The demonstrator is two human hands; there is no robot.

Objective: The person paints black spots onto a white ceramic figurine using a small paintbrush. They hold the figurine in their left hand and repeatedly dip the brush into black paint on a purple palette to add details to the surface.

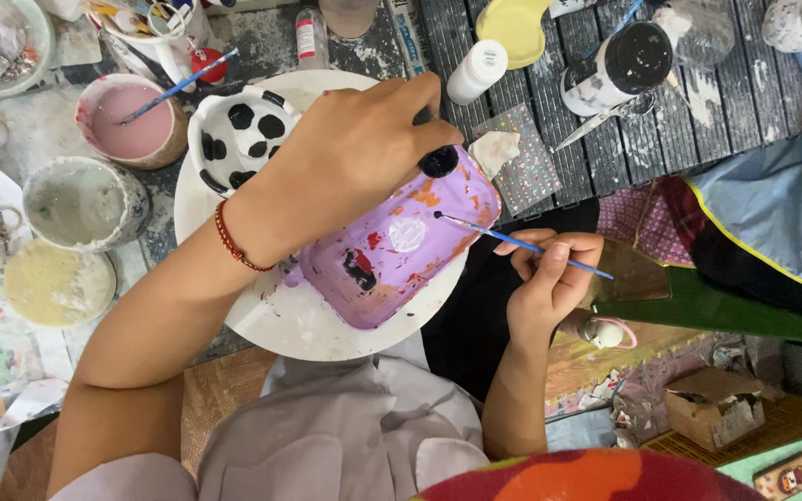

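**Painting a purple ceramic piece at a crowded craft surface**

Grey cloth across the person's lap sits closest to the lens. Above it, the left hand is spread and clamped over the top of a purple-painted ceramic piece, steadying it on a white round plate. The right hand pinches a thin blue paintbrush between closed fingers, its tip touching the purple side.

That piece looks rigid, hollow and breakable, and its wet paint would smear, so I'd judge a grip on the upper rim, clear of the fresh colour, safest. The brush is feather-light, held like a pen.

The surface is dark, slatted and paint-spattered. A black-spotted white cup stands just behind the piece, a pot of pink paint to its left, and a white bottle further back.
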